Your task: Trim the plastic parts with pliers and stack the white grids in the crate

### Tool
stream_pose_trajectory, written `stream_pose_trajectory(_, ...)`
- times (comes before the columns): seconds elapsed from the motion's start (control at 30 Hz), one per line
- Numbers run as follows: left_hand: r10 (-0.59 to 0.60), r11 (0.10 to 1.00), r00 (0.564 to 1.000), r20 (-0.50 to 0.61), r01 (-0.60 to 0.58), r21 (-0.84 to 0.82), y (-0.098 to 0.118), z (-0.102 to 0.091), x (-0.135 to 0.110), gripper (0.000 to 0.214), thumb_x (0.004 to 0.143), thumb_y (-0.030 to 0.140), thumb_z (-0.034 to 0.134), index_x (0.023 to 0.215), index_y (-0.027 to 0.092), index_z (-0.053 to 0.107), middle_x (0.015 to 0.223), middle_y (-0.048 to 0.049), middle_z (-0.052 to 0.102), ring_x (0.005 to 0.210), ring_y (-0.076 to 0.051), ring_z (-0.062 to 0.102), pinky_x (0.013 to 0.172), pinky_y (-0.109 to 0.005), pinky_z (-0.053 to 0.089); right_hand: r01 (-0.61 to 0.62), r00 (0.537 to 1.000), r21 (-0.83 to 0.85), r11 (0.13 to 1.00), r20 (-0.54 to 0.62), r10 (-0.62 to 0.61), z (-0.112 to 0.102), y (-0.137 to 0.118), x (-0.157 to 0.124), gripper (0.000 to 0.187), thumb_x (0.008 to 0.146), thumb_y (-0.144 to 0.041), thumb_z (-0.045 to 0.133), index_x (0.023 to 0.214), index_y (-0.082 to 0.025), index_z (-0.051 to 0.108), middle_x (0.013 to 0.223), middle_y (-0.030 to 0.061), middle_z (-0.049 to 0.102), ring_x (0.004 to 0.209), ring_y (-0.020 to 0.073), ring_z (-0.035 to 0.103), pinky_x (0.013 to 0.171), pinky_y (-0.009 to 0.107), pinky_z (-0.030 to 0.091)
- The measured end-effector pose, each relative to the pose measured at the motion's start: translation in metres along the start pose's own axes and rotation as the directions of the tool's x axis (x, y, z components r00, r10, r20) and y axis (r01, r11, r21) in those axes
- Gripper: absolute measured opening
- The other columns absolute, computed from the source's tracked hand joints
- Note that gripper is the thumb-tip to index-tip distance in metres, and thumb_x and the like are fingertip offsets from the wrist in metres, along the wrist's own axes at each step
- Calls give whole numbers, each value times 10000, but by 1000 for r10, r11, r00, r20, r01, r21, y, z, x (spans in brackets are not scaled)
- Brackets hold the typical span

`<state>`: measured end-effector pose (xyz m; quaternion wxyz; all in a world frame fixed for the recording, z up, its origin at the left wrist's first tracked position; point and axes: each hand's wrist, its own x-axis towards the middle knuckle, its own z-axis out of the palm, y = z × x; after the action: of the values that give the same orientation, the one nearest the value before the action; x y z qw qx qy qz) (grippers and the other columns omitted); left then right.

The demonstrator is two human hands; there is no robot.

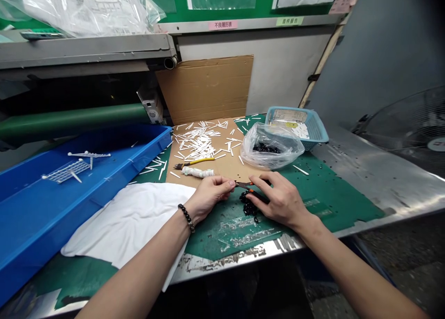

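Observation:
My right hand (284, 199) is closed around a pair of cutting pliers (244, 184) with orange and black handles, their jaws pointing left. At the jaw tips, the thumb and forefinger of my left hand (212, 193) are pinched together. Whatever sits between those fingers is too small and covered to name. Small shiny black parts (248, 206) lie heaped on the green mat below the pliers. Beyond my hands, a clear plastic bag (285, 147) holds more black parts. A second pair of pliers with yellow handles (200, 161) rests on the cardboard, beside a white wrapped roll (198, 172).
Many white sticks (198, 145) are scattered over the cardboard sheet (225, 163). A light-blue basket (318, 124) stands at the back right. On the left are a white cloth (135, 217) and a blue tray (118, 170) with white lattice pieces (67, 170). A fan (417, 129) is far right.

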<state>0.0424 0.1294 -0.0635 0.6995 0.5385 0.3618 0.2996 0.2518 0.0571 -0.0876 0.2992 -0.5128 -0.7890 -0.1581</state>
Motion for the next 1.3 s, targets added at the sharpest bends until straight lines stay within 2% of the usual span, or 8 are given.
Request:
stream_pose_trajectory(0.27,4,999,1000,8,-4,42,-1,-1,1,345,665,417,774,719,113,619,659,2,579,566,-71,444,553,-223,322,35,998,-70,997,48,-32,0,0,-1,384,917,-390,544,1216,-153,585,938,104,564,847,241,526,750,344,444)
stream_pose_trajectory(0.53,3,998,1000,-15,-2,65,-4,0,3,343,645,416,775,674,115,612,642,0,581,551,-68,438,552,-226,323,44,997,-98,994,64,-37,3,1,-2,385,921,-394,540,1210,-143,587,949,111,561,856,243,517,754,342,427)
stream_pose_trajectory(0.93,3,994,1000,-25,-1,105,-6,4,6,313,632,383,773,634,121,600,585,17,543,531,-63,425,521,-215,299,70,996,-208,976,73,-56,9,-1,-5,278,960,-395,496,1045,-180,650,778,48,567,690,172,510,598,288,313)
stream_pose_trajectory(1.03,-17,1000,999,-31,18,24,-2,6,1,270,663,335,762,674,120,599,626,7,565,542,-57,453,521,-194,324,45,998,-144,989,42,-40,8,0,-4,276,955,-401,506,1036,-176,644,816,53,584,725,177,536,628,281,346)
stream_pose_trajectory(1.17,-138,970,990,-36,128,-207,5,7,-4,98,730,190,646,703,125,577,718,-38,614,605,-74,542,593,-186,427,-80,989,-88,993,-131,68,5,4,-3,293,938,-398,535,1094,-162,609,903,70,599,797,198,555,691,285,389)
stream_pose_trajectory(1.23,-187,941,982,-3,178,-288,9,7,-3,39,715,124,573,678,123,565,743,-63,630,613,-78,556,629,-191,458,-129,978,-85,988,-178,112,3,6,-3,292,935,-392,539,1107,-164,600,912,69,595,801,203,551,698,290,397)
stream_pose_trajectory(1.3,-203,932,978,40,206,-297,12,8,-1,59,659,73,537,675,124,560,758,-71,639,613,-79,560,626,-185,457,-136,978,-77,988,-172,122,3,8,-4,282,937,-383,534,1113,-171,596,911,64,592,806,205,550,702,293,401)
